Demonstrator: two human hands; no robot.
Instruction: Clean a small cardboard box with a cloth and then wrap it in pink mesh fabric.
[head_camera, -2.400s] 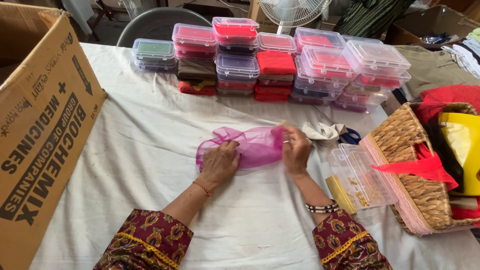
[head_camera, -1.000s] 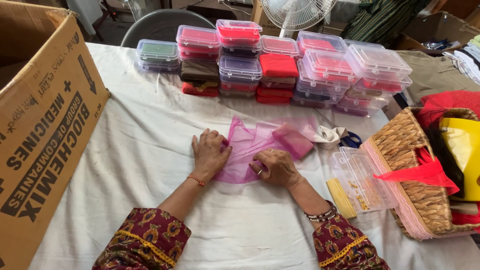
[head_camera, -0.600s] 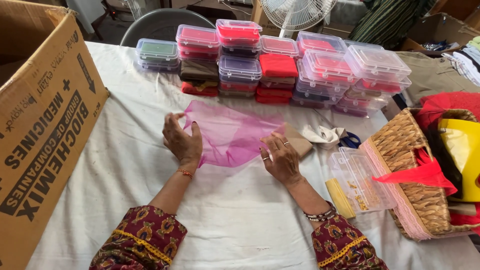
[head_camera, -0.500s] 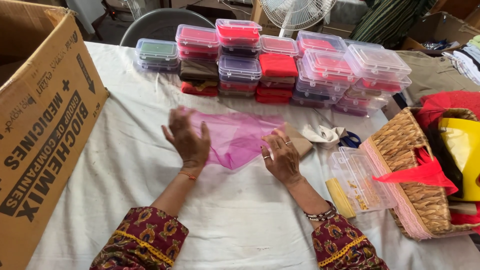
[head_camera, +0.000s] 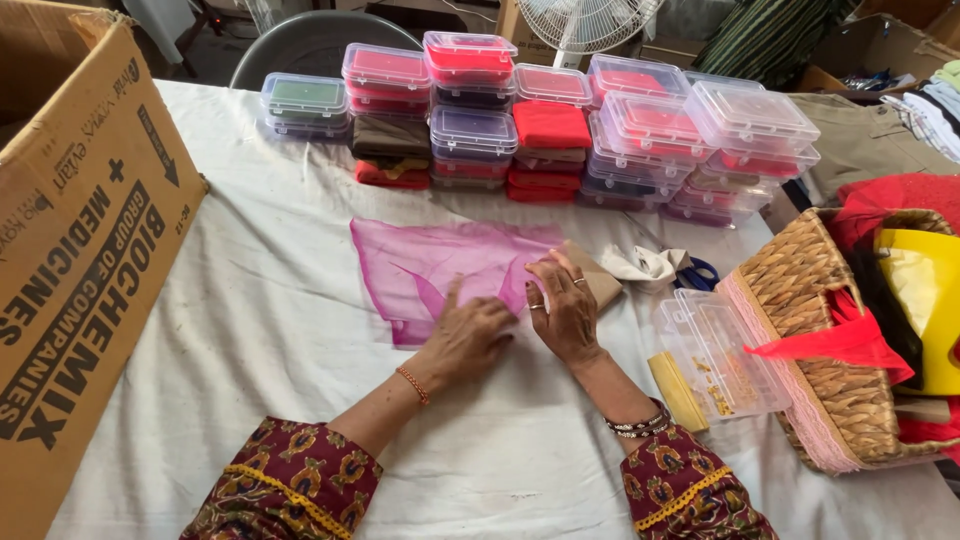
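A sheer pink cloth (head_camera: 440, 265) lies spread flat on the white tablecloth (head_camera: 270, 330) in front of me. My left hand (head_camera: 465, 335) rests palm down on its near edge, fingers pressed onto the fabric. My right hand (head_camera: 563, 310) lies flat beside it on the cloth's right part, fingers apart and wearing rings. Neither hand grips the cloth. A small brown piece (head_camera: 597, 280) shows just past my right hand, partly under the pink cloth's edge.
Stacked clear lidded boxes (head_camera: 560, 130) of coloured fabric line the far side. A big cardboard box (head_camera: 80, 250) stands at left. At right: a woven basket (head_camera: 830, 340) with red and yellow items, a clear compartment box (head_camera: 715, 355), white cloth and blue scissors (head_camera: 660, 268).
The pink cloth, bunched between my hands earlier, was lifted, opened out and laid flat. Both hands have come down onto its near edge.
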